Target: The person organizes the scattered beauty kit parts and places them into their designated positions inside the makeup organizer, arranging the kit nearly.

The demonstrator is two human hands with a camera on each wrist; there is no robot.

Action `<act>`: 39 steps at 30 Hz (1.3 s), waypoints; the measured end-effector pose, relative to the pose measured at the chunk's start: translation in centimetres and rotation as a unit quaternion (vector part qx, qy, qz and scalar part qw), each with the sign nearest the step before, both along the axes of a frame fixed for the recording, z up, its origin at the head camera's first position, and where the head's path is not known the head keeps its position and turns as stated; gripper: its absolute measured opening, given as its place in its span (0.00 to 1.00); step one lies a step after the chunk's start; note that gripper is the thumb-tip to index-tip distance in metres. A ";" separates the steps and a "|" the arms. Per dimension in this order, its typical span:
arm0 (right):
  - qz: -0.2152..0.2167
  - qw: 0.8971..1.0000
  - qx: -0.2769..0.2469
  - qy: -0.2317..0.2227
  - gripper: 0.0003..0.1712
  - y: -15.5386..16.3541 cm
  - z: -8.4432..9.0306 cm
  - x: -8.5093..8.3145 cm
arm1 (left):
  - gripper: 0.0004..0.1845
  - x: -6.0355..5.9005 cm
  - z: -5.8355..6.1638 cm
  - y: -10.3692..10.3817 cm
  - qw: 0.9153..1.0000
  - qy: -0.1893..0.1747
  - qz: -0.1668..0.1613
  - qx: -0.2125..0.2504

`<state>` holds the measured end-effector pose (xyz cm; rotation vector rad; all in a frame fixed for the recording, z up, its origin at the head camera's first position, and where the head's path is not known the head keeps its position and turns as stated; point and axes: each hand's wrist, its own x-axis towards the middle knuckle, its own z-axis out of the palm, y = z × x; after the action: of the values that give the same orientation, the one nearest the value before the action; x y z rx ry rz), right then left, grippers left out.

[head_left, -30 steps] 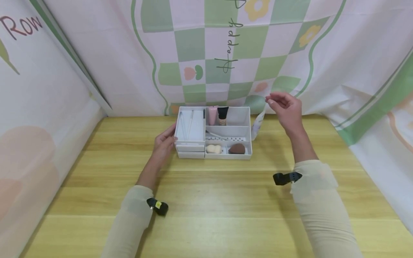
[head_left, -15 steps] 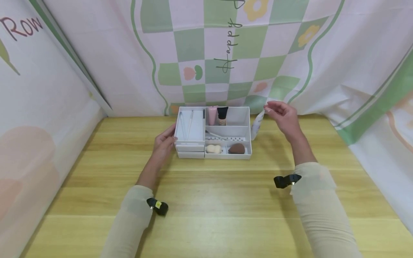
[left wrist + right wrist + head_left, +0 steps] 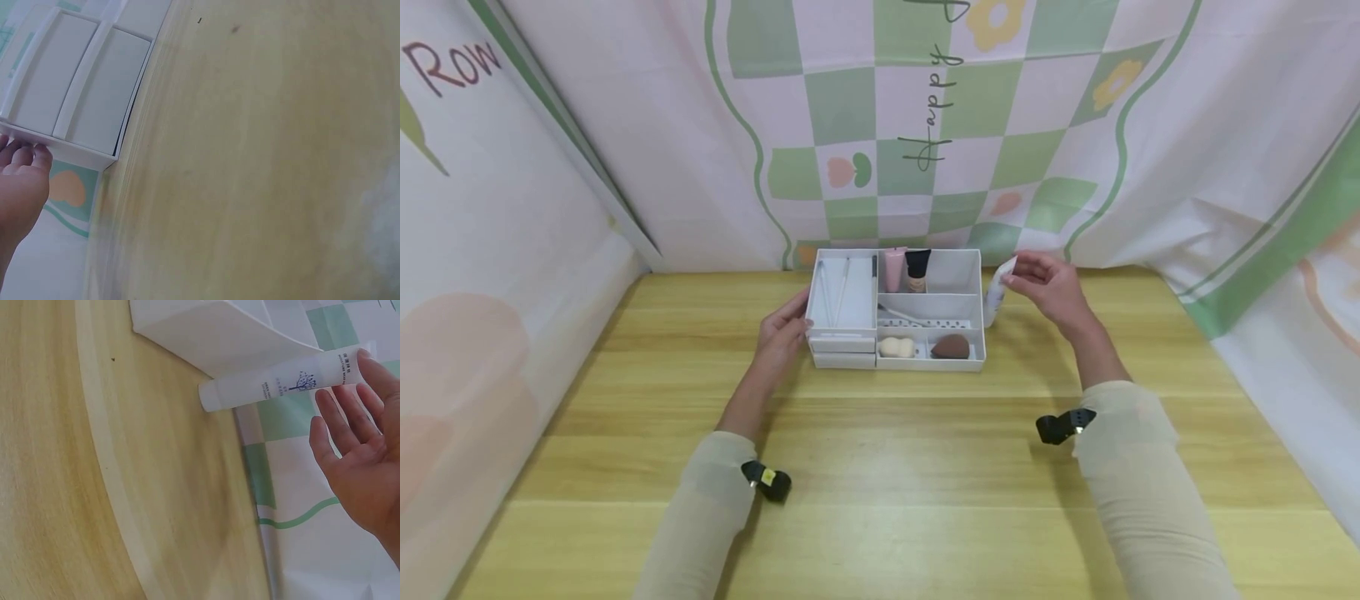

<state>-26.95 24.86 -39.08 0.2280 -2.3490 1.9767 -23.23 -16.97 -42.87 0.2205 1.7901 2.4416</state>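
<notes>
A white compartment organizer stands at the back middle of the wooden table. It holds a pink tube, a black-capped bottle, a beige sponge and a brown sponge. My left hand rests against its left wall with fingers nearly straight; in the left wrist view the fingertips touch the organizer at its corner. A white tube leans on the organizer's right side. My right hand touches the tube's top end; the right wrist view shows straight fingers beside the tube.
The wooden table stretches toward me in front of the organizer. A patterned cloth backdrop closes off the back, and cloth hangs along the left and right sides. Thin sticks lie in the organizer's left compartment.
My right hand has come down and to the left from above the white tube until its fingertips reach the tube's top. The left hand and the organizer have not moved.
</notes>
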 end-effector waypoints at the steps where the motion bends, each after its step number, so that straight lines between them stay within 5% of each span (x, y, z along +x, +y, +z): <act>1: 0.003 1.000 0.003 0.002 0.16 0.0 -0.1 0.0 | 0.34 0.0 0.0 0.0 1.000 -0.002 0.001 0.000; 12: -0.006 0.996 0.083 0.028 0.10 -0.2 -0.5 -0.1 | 0.34 0.1 0.0 0.0 1.000 -0.003 0.002 -0.002; 39: -0.044 0.995 0.087 0.034 0.16 -1.2 0.9 1.1 | 0.34 -0.2 -0.3 0.0 1.000 0.003 0.005 0.001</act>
<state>-25.84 23.63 -38.21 0.1941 -2.4442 1.6999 -23.40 -16.99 -43.13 0.2205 1.7959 2.4519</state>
